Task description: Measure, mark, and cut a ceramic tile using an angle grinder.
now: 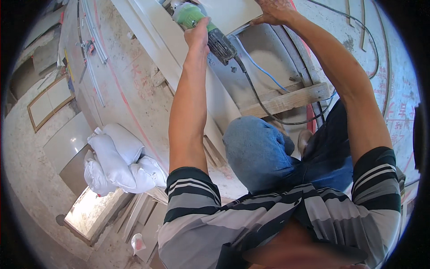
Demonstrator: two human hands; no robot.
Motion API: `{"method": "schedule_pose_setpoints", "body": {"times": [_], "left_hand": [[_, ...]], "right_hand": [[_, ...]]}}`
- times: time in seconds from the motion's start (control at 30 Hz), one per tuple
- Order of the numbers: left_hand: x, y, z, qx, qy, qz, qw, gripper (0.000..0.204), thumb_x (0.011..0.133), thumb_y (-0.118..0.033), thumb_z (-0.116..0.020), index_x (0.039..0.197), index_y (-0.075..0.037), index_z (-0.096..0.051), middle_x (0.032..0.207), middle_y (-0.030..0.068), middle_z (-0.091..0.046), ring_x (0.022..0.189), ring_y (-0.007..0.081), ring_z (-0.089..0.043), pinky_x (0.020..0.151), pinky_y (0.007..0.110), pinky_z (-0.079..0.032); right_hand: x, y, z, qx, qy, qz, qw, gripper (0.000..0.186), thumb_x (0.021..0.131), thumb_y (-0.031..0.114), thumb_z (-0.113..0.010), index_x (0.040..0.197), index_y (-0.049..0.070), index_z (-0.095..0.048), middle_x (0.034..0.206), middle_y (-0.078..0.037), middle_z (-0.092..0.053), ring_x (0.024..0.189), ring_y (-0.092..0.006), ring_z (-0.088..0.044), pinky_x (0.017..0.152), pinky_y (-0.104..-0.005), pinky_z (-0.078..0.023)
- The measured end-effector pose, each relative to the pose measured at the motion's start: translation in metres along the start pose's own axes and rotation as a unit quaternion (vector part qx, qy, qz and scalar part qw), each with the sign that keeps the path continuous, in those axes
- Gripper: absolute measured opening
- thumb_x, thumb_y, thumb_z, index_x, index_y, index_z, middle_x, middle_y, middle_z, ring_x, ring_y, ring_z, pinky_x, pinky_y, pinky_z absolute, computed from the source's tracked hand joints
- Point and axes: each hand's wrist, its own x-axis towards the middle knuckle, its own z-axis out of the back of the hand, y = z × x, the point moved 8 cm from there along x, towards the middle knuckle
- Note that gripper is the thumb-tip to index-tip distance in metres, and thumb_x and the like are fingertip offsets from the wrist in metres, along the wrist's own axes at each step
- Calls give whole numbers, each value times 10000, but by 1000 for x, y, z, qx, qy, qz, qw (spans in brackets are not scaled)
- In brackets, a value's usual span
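Note:
My left hand [197,36] is wrapped round the body of a green and black angle grinder [218,44], whose head points to the top edge of the view. Its disc end is partly cut off there and hard to make out. Just right of the grinder is a pale flat tile [230,13]. My right hand [274,12] rests on the tile's right end with the fingers spread and the thumb apart along the near edge. From the grinder's back end a black power cord [256,94] loops toward my knees and off to the right.
Under the tile is a frame with a wooden crosspiece [286,99]; a thin blue cable [260,67] runs through it. Long pale boards [150,33] lie to the left. Stuffed white sacks [118,157] are piled at lower left. Metal tubes [93,54] lie farther off.

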Motion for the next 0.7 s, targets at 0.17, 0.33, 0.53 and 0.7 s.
{"method": "schedule_pose_setpoints", "body": {"times": [0.17, 0.33, 0.53, 0.7], "left_hand": [[-8, 2, 2, 0, -23, 26, 999, 469, 651, -191, -748, 986, 92, -583, 955, 143, -604, 827, 221, -581, 739, 343, -469], [-15, -1, 1, 14, -12, 7, 1000, 462, 655, -179, -745, 988, 95, -579, 949, 138, -604, 819, 219, -579, 734, 342, -466], [-20, 2, 1, 13, -10, 15, 1000, 442, 658, -177, -743, 979, 82, -585, 930, 125, -599, 802, 210, -573, 722, 341, -467], [-22, 4, 1, -2, 0, 10, 1000, 433, 662, -172, -741, 980, 78, -586, 928, 123, -598, 795, 208, -573, 720, 342, -467]], "right_hand": [[1, 0, -3, 12, 6, -3, 1000, 1175, 581, 597, -742, 1461, 206, -68, 1440, -342, 54, 1291, -541, -189, 1038, -523, -296], [1, -3, -5, 17, 14, -12, 1000, 1176, 579, 598, -743, 1461, 208, -71, 1443, -339, 50, 1294, -540, -181, 1041, -523, -289], [1, -3, -3, 19, -4, -3, 1000, 1176, 569, 585, -753, 1460, 204, -88, 1443, -342, 16, 1293, -531, -203, 1019, -526, -318], [0, -3, 1, -3, -27, 2, 1000, 1154, 575, 569, -757, 1458, 203, -111, 1447, -336, -9, 1280, -519, -243, 997, -512, -353]]}}
